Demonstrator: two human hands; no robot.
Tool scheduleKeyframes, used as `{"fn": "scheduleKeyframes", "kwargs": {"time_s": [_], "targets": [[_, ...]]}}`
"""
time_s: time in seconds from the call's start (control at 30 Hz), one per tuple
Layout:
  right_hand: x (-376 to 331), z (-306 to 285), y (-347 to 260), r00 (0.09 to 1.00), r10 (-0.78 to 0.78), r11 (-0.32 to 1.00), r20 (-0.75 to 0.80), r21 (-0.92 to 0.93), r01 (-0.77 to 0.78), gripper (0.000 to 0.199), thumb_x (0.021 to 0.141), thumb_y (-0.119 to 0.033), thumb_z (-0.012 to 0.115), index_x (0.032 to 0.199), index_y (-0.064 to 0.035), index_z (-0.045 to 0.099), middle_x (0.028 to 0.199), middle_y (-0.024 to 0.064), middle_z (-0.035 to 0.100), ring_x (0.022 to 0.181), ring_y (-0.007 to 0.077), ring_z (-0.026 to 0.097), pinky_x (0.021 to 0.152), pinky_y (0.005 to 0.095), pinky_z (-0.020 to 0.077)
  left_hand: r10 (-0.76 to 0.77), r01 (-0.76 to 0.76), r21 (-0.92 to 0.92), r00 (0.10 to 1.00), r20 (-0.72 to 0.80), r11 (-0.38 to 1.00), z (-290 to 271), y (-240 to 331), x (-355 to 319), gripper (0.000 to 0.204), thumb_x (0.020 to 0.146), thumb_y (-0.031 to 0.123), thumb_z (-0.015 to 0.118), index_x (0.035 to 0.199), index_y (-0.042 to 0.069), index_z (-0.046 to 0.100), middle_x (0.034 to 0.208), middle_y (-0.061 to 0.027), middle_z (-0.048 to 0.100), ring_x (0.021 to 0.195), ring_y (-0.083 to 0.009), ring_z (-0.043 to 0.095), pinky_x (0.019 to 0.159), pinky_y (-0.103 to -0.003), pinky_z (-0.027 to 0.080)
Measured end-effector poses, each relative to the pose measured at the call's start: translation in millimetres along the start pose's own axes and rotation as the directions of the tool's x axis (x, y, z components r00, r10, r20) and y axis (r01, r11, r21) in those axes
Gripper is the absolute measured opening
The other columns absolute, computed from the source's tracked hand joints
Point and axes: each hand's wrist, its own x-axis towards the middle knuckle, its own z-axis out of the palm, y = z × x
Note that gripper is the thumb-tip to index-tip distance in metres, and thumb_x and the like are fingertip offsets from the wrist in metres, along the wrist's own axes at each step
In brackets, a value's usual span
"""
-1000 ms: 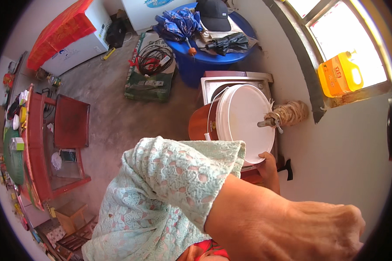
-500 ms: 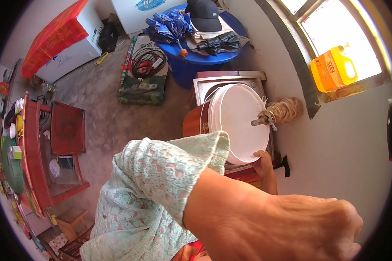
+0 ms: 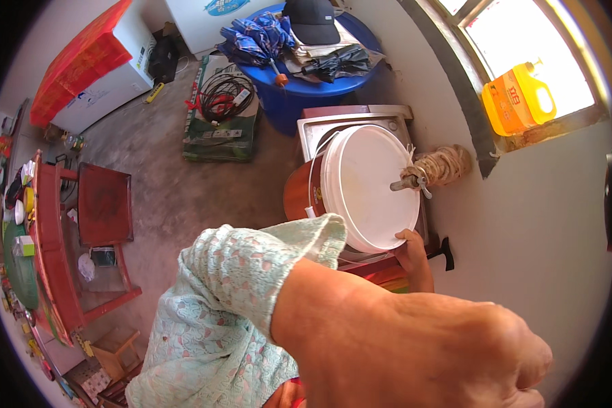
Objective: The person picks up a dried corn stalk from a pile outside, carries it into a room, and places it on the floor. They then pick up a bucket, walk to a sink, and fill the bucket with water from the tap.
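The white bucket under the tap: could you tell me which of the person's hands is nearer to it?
Right. The right hand grips the white bucket at its lower rim; the left hand is raised close to the camera, well clear of it.

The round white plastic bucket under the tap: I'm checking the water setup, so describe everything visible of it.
The round white plastic bucket looks smooth and clean, its inside blank white; whether it holds water cannot be told. It sits nested in an orange-brown bucket below a rag-wrapped wall tap. A thin wire handle arcs along its left rim. The person's right hand grips its near rim.
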Motion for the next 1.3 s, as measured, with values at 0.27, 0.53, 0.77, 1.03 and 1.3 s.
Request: {"fn": "scheduleKeyframes", "kwargs": {"time_s": [0.27, 0.53, 0.77, 1.03, 1.3], "targets": [[10.7, -5.9, 4.4, 1.000, 0.004, 1.000, 0.027, 0.029, -0.005, 0.038, 0.072, -0.005, 0.051, 0.109, 0.0010, 0.049, 0.091, 0.0104, 0.059, 0.072, 0.0246, 0.059, 0.057, 0.0368, 0.0508, 0.067, -0.067, 0.012, 0.998, 0.019, 0.998, 14.8, -13.9, 23.4, 0.007, 0.069, -0.001, 0.058, 0.074, 0.004, 0.057, 0.076, -0.0102, 0.059, 0.065, -0.0223, 0.059, 0.060, -0.036, 0.053], [4.5, -9.1, 3.8, 0.999, 0.031, 0.999, 0.032, 0.020, -0.031, 0.037, 0.072, -0.005, 0.051, 0.108, 0.0030, 0.050, 0.093, 0.0122, 0.059, 0.074, 0.0247, 0.061, 0.057, 0.0367, 0.0515, 0.077, -0.078, 0.021, 0.996, 0.038, 0.997, 11.0, -20.4, 28.0, 0.008, 0.068, -0.003, 0.058, 0.073, 0.003, 0.057, 0.076, -0.0107, 0.059, 0.065, -0.0228, 0.060, 0.061, -0.037, 0.053], [6.6, -6.3, 1.9, 0.999, 0.002, 1.000, -0.032, -0.008, -0.002, 0.032, 0.072, -0.006, 0.052, 0.104, 0.0008, 0.052, 0.090, 0.0106, 0.060, 0.073, 0.0230, 0.060, 0.058, 0.0359, 0.0506, 0.069, -0.071, 0.026, 0.995, 0.074, 0.997, -17.4, -3.5, 14.5, 0.009, 0.067, -0.004, 0.058, 0.073, 0.003, 0.057, 0.076, -0.0112, 0.059, 0.065, -0.0233, 0.060, 0.061, -0.037, 0.054], [12.2, -10.2, 6.0, 1.000, -0.002, 0.999, -0.006, 0.032, 0.002, 0.035, 0.072, -0.005, 0.053, 0.107, 0.0001, 0.051, 0.094, 0.0101, 0.059, 0.078, 0.0239, 0.060, 0.061, 0.0384, 0.0520, -0.023, 0.010, 0.181, 0.997, 0.070, 0.983, -80.5, 10.2, -9.7, 0.010, 0.066, -0.005, 0.058, 0.073, 0.002, 0.056, 0.075, -0.0117, 0.059, 0.064, -0.0238, 0.060, 0.061, -0.037, 0.054], [5.9, -5.1, 3.8, 1.000, -0.015, 1.000, 0.015, 0.022, 0.014, 0.040, 0.072, -0.005, 0.051, 0.112, -0.0013, 0.047, 0.099, 0.0104, 0.058, 0.081, 0.0234, 0.060, 0.063, 0.0381, 0.0513, -0.534, 0.578, 0.809, 0.720, -0.444, 0.105, -97.6, -66.6, -133.6, 0.054, 0.071, 0.027, 0.067, 0.113, -0.001, 0.048, 0.117, -0.0172, 0.048, 0.109, -0.0311, 0.048, 0.091, -0.038, 0.040]]}}
